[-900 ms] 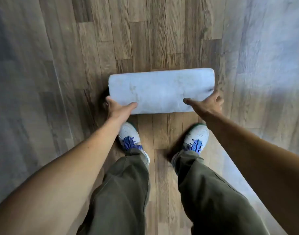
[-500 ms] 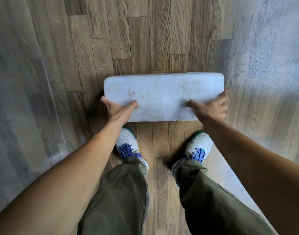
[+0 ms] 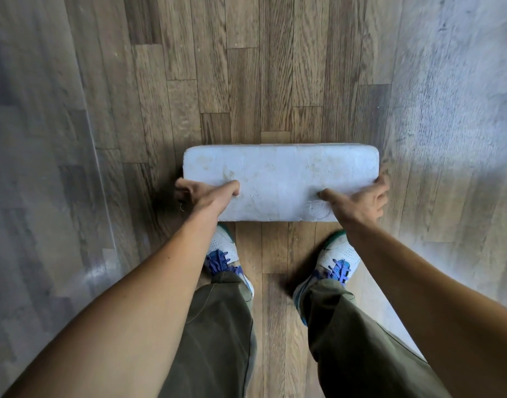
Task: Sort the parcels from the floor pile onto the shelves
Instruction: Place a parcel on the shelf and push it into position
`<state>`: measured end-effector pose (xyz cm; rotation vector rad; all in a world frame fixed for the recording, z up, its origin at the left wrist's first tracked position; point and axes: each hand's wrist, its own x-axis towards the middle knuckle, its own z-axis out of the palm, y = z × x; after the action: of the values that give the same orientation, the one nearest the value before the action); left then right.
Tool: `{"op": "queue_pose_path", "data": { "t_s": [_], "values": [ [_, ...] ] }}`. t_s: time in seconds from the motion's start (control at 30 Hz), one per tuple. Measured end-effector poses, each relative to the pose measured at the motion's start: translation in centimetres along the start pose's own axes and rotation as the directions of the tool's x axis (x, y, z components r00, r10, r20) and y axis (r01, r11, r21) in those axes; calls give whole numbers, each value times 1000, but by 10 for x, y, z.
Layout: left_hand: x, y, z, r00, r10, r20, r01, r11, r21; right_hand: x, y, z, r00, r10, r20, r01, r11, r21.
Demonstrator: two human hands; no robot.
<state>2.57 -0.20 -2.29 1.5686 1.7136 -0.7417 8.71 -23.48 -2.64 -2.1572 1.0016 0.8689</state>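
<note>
Plank floor [image 3: 246,67] lying underfoot. Parcel [image 3: 281,179] hanging at 12 o'clock over shoes [image 3: 337,254]; left hand [image 3: 206,196] gripping its 9 o'clock end, right hand [image 3: 358,202] its 3 o'clock end. Risk: shallow grips slipping, parcel dropping.

My head view, diffuse and moderately bright. Pale glare washes the floor [image 3: 462,81] at right, and I see a hazy sheen veiling it at left. Centre planks are sharp; the margins smear. The parcel [image 3: 281,173] throws a soft shadow beside its left end. Wide-angle bowing swells the forearms [image 3: 117,311] at the lower corners.
</note>
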Motion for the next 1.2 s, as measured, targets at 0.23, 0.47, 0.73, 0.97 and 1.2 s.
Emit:
{"op": "queue_pose_path", "data": {
  "t_s": [0.23,0.47,0.73,0.97,1.2],
  "values": [
    [-40,-2,-33,999,-4,-44,0,996,-93,-37,-20,-22,998,-63,-31,64,998,16],
    [-117,62,-105,982,170,-88,-185,960,-209,-106,-78,-87,984,-133,-118,148,980,130],
    [-287,141,-263,933,319,-168,-357,885,-300,-264,-204,-218,921,-323,-217,373,893,253],
    [-522,286,-484,715,578,-392,-697,554,-455,-447,-424,-401,657,-571,-493,747,584,319],
    [-708,427,-625,411,656,-633,-892,146,-428,-571,-596,-595,409,-581,-704,912,295,285]
  ]
}}
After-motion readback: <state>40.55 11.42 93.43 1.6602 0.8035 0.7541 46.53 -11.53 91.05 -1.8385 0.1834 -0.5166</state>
